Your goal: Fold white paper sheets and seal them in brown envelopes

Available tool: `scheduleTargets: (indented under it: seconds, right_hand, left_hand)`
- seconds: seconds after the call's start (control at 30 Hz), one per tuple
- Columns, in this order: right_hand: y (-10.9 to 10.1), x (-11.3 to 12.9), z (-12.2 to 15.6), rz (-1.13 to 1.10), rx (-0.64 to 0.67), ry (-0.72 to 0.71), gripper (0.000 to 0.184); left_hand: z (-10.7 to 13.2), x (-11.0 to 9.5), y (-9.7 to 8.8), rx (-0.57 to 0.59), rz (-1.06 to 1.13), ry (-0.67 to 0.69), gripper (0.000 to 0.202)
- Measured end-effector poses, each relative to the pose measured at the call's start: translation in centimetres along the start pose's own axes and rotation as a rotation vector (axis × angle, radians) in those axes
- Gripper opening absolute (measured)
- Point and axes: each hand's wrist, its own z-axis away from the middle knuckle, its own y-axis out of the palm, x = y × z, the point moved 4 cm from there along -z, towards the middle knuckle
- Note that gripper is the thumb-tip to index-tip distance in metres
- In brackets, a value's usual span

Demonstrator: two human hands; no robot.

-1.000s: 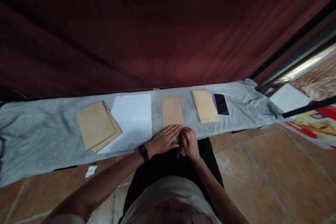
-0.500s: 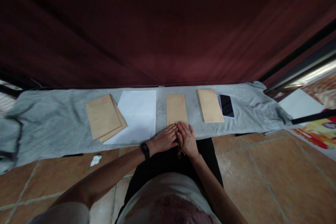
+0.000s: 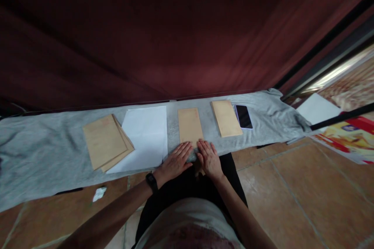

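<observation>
A tan paper envelope [image 3: 189, 124] lies flat in front of me on the grey cloth. My left hand [image 3: 177, 160] rests on its near left corner, palm down with fingers stretched out. On the near right corner lies my right hand [image 3: 209, 158], also flat, its fingers extended. A small gap separates the two hands, and neither grips anything. To the left, white paper sheets [image 3: 147, 134] lie partly under a fanned pile of tan envelopes [image 3: 103, 140]. A neat stack of tan envelopes [image 3: 226, 118] sits to the right, beside a dark-screened phone [image 3: 244, 116].
Grey cloth [image 3: 52, 140] covers the long narrow surface. Behind it hangs a dark red curtain [image 3: 163, 39]. A crumpled white tissue [image 3: 99, 193] is on the tiled floor [image 3: 271, 186]. A dark metal bar [image 3: 341, 116] and a colourful printed sheet [image 3: 347, 136] are at the right.
My hands have moved apart from their touching position over the envelope's near edge and now lie on separate corners. The view has shifted and tilted slightly.
</observation>
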Motion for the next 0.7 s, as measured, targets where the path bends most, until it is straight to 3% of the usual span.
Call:
scheduleTargets:
  seconds: [0.3,0.57,0.7]
  right_hand:
    - [-0.9,-0.7,0.5,0.000,-0.043,0.076,0.051]
    - [0.3,3.1,-1.6,-0.076,0.034,-0.040,0.051]
    - [0.7,3.5,-1.6,-0.059,0.036,-0.032,0.053]
  left_hand:
    - [1.1,0.1,0.4,-0.066,-0.039,-0.092,0.062]
    - [1.2,0.1,0.8,-0.066,-0.057,-0.102,0.066]
    - [1.2,0.0,0.7,-0.061,-0.068,-0.111,0.066]
